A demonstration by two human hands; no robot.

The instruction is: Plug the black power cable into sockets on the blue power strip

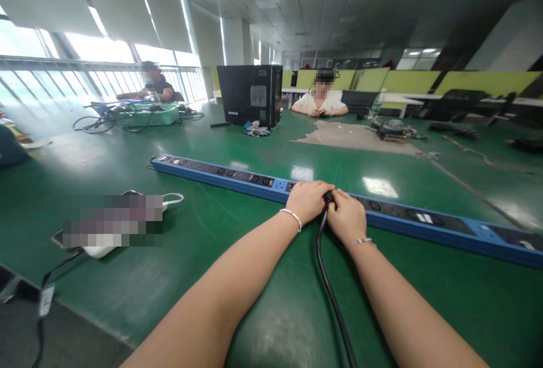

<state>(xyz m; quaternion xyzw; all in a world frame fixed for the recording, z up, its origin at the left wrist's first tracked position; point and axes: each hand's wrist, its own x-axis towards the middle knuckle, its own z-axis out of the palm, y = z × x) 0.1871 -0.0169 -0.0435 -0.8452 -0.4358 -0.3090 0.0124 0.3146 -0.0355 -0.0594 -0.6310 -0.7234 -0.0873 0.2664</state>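
On my feed, the fingers of my right hand (348, 214) pinch the black plug (328, 197) at the power strip (254, 184) lying across the green surface (271, 306); my left hand's (304, 203) grip is unclear; plug aligned, I judge, full seating hidden

Both forearms (231, 275) extend forward, the curled left hand (306, 201) and right hand (350, 218) close together.

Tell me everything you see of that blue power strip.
The power strip is a long bar: blue, metal-looking housing, black socket panels on top with blue sections between. It lies sockets-up across the table, running out of frame at right. The left hand and right hand cover part of it around a black plug; whether that is inserted is hidden.
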